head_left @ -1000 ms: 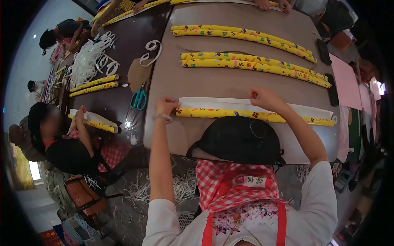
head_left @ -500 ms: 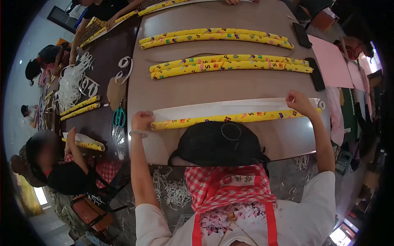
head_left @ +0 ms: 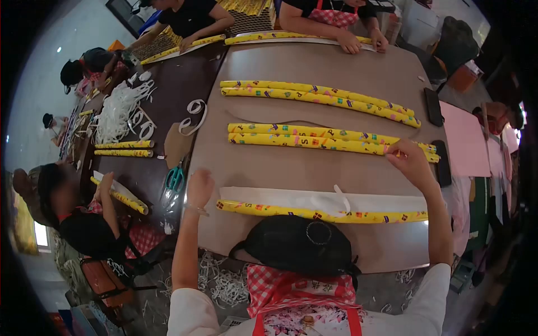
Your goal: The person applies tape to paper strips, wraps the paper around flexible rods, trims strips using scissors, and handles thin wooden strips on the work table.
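Note:
A long yellow patterned tube (head_left: 314,214) lies in front of me, with a white sheet (head_left: 263,195) extending from its far side. A narrow white strip (head_left: 341,197) curls up over the sheet. Just beyond the tube's left end, my left hand (head_left: 200,189) is raised with its fingers curled in, slightly blurred. My right hand (head_left: 412,162) is over the right end of the nearer yellow pair (head_left: 314,139), fingers pinched together. Whether it touches that pair, or what either hand holds, I cannot make out. A black bag (head_left: 297,243) rests against the table edge before me.
Another yellow pair (head_left: 319,98) lies farther back. Green-handled scissors (head_left: 174,178), a white tape roll (head_left: 193,112) and a heap of white strips (head_left: 120,115) are on the left. Black objects (head_left: 432,106) line the right edge. Co-workers handle yellow tubes across the table and at left.
My view has tilted up. My left hand has left the tube's end; my right hand has moved away from the sheet toward the nearer pair. The white strip now curls up.

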A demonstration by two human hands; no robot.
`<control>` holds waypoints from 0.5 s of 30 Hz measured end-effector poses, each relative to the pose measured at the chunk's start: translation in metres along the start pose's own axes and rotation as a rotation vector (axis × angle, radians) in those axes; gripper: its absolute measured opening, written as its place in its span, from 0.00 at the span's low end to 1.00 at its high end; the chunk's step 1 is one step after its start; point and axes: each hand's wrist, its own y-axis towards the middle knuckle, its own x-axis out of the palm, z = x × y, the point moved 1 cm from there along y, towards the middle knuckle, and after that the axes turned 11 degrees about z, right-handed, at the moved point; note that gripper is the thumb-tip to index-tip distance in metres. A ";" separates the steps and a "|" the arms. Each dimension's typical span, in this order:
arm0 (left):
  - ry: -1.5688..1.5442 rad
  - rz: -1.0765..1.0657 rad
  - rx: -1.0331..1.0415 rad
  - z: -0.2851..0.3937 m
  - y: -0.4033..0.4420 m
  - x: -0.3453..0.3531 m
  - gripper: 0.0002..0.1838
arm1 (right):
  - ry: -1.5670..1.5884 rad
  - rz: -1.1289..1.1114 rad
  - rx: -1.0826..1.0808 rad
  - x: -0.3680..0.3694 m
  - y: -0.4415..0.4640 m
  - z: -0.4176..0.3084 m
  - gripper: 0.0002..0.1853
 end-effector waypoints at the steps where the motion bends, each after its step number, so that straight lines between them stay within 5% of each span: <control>1: 0.028 0.138 0.111 0.017 0.008 -0.001 0.08 | -0.029 -0.019 -0.017 0.013 0.020 -0.010 0.07; 4: 0.080 0.168 0.417 0.081 0.050 -0.002 0.09 | -0.007 -0.098 -0.140 0.064 0.077 -0.010 0.07; 9: 0.095 0.064 0.523 0.068 0.162 0.051 0.12 | 0.009 -0.191 -0.210 0.157 0.140 0.003 0.10; 15: 0.417 -0.408 0.630 0.082 0.210 0.069 0.11 | -0.093 -0.336 -0.219 0.188 0.159 0.006 0.10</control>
